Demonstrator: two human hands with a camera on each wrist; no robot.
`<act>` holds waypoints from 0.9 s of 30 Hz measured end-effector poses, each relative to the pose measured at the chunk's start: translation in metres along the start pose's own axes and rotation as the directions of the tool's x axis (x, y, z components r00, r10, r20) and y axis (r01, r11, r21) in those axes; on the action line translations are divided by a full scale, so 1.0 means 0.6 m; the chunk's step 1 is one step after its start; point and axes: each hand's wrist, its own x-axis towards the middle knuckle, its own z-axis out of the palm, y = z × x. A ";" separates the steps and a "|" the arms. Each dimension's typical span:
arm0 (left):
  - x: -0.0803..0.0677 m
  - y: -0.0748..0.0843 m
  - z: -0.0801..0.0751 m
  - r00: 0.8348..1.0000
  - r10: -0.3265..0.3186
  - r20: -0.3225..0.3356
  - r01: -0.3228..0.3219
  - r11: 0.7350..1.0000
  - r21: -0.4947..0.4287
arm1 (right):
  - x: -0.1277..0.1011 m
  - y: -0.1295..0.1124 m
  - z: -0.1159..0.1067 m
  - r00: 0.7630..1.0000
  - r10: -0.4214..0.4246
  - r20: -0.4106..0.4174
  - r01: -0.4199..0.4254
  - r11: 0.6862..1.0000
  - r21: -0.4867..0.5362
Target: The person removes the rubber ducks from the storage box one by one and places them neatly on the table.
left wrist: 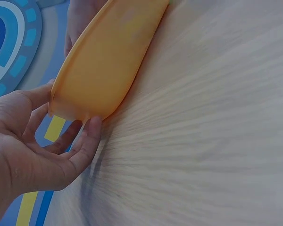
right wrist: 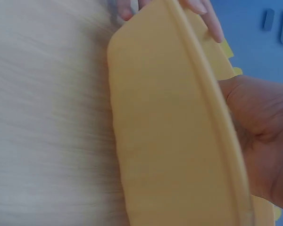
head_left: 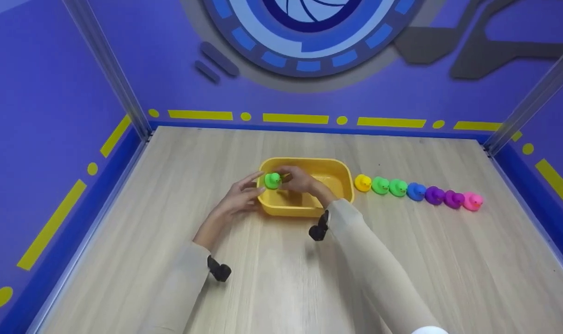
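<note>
A yellow plastic basin (head_left: 304, 212) stands mid-table. My left hand (head_left: 237, 198) holds its left end; in the left wrist view, the thumb and fingers (left wrist: 92, 134) touch the basin's wall (left wrist: 104, 61) and rim. Reaching in over the near rim, my right hand (head_left: 300, 179) pinches a green rubber duck (head_left: 272, 181) at the basin's left end. In the right wrist view the basin wall (right wrist: 165, 113) hides this hand's fingers and the duck. Part of the right hand (right wrist: 262, 136) shows behind the rim.
To the right of the basin runs a slanting row of rubber ducks: yellow (head_left: 363, 183), two green (head_left: 389, 186), blue (head_left: 416, 191), two purple (head_left: 443, 196) and pink (head_left: 472, 201). Blue panels (head_left: 281, 97) wall the wooden table (head_left: 402, 269) at the back and sides.
</note>
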 end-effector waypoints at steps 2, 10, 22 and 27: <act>0.000 0.001 0.003 1.000 0.001 -0.001 -0.001 1.000 0.003 | 0.000 0.004 0.003 1.000 -0.016 -0.022 0.015 1.000 -0.017; 0.004 0.005 0.009 1.000 -0.008 -0.005 0.008 1.000 0.014 | -0.003 0.004 0.006 0.998 -0.016 -0.068 0.012 0.998 -0.059; 0.000 -0.001 0.011 1.000 -0.020 -0.017 0.020 1.000 0.003 | -0.006 0.007 0.015 0.997 -0.014 -0.070 0.010 0.998 -0.062; 0.001 -0.001 0.003 0.999 -0.026 -0.045 0.026 1.000 -0.016 | -0.007 -0.002 0.010 0.998 0.064 -0.014 -0.065 0.993 -0.095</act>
